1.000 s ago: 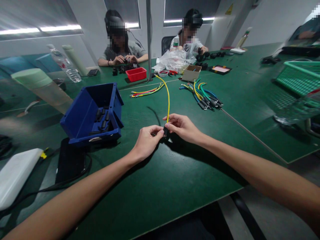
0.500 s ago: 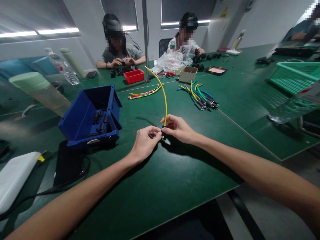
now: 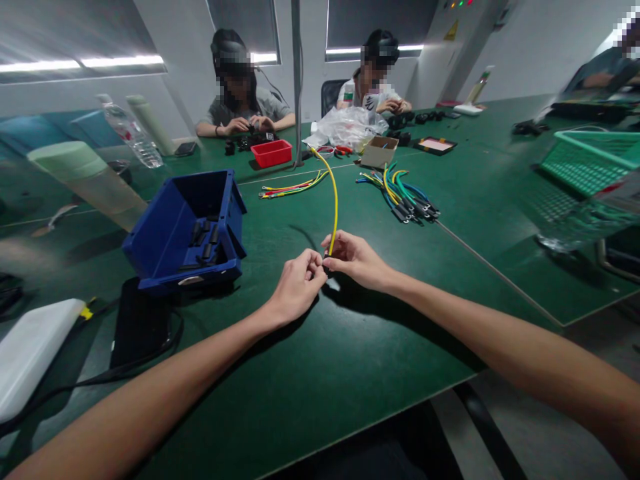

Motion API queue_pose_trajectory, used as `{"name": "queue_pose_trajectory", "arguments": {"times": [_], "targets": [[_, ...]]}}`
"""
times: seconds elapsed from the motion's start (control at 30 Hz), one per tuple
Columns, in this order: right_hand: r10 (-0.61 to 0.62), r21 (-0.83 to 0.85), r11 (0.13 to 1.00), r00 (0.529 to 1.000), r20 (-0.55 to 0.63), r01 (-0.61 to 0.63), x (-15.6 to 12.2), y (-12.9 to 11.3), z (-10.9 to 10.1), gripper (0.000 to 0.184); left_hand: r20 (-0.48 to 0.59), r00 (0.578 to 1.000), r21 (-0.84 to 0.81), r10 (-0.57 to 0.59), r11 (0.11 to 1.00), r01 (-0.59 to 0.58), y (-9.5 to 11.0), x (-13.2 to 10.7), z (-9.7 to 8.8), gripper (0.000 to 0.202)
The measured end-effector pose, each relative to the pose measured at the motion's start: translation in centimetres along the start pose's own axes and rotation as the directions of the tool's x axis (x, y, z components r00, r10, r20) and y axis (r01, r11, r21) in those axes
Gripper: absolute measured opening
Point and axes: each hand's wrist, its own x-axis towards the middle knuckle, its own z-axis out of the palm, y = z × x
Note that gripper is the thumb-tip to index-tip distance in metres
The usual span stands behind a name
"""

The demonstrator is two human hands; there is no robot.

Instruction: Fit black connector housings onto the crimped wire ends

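A yellow cable (image 3: 335,200) rises from between my hands and arcs up and to the left, its free end pointing away from me. My right hand (image 3: 361,262) pinches its lower end, where a short black sleeve (image 3: 327,257) shows between thumb and fingers. My left hand (image 3: 300,285) is closed at the cable's bottom tip, fingers curled against the thumb; they hide the end terminal. Beyond lie a few loose yellow, green and red cables (image 3: 293,189) and, to the right, a bundle of cables (image 3: 405,197) with black sleeves and ring terminals.
Left of my hands, a blue bin (image 3: 137,250) holds several black sleeves (image 3: 204,235). A phone (image 3: 141,327) and white box (image 3: 37,353) lie nearer. Farther off are a red tray (image 3: 271,154), a cardboard box (image 3: 379,153) and two people working; a green basket (image 3: 590,160) stands right.
My left fingers have curled in over the cable's lower end, covering the ring terminal that showed before. The cable's top has tipped slightly right. The view has shifted a little.
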Motion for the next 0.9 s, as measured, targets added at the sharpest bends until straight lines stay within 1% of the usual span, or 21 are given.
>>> {"name": "queue_pose_trajectory", "arguments": {"times": [0.1,0.17,0.33,0.43,0.53,0.6,0.67,0.8,0.9], "targets": [[0.041,0.017,0.999,0.999,-0.004,-0.041,0.2,-0.1,-0.2,0.031,-0.011,0.999,0.023,0.035,0.999,-0.034,0.0,-0.1,0.0,0.015],[0.066,0.033,0.997,0.998,0.003,-0.066,0.3,-0.2,-0.3,0.031,-0.02,0.999,0.014,0.037,0.999,-0.037,-0.1,-0.1,0.1,0.018],[0.067,0.026,0.997,0.997,-0.025,-0.066,0.3,-0.5,-0.2,0.03,-0.058,0.998,-0.039,-0.001,0.999,-0.001,-0.1,0.0,0.1,0.015],[0.054,-0.019,0.998,0.996,-0.065,-0.055,0.4,-0.7,-0.5,0.03,-0.044,0.998,-0.075,-0.035,0.997,0.032,0.2,-0.1,0.0,0.014],[0.0,-0.146,0.989,0.985,-0.172,-0.026,0.9,-0.9,-2.1,0.031,0.015,0.998,-0.086,-0.065,0.994,0.066,0.4,-0.3,-0.1,0.016],[-0.025,-0.247,0.969,0.973,-0.23,-0.034,1.3,-1.0,-3.6,0.035,0.035,0.997,-0.089,-0.069,0.993,0.072,0.5,-0.4,-0.1,0.019],[-0.046,-0.31,0.95,0.957,-0.285,-0.046,1.6,-1.2,-5.2,0.041,0.043,0.997,-0.095,-0.066,0.993,0.07,0.5,-0.4,-0.1,0.021],[-0.073,-0.414,0.904,0.915,-0.398,-0.108,1.9,-1.9,-8.0,0.053,0.066,0.997,-0.074,-0.035,0.996,0.04,0.4,-0.4,-0.2,0.022],[-0.093,-0.503,0.847,0.882,-0.462,-0.174,2.0,-2.0,-9.8,0.059,0.072,0.997,-0.047,0.008,0.999,-0.004,0.4,-0.4,-0.3,0.023]]}}
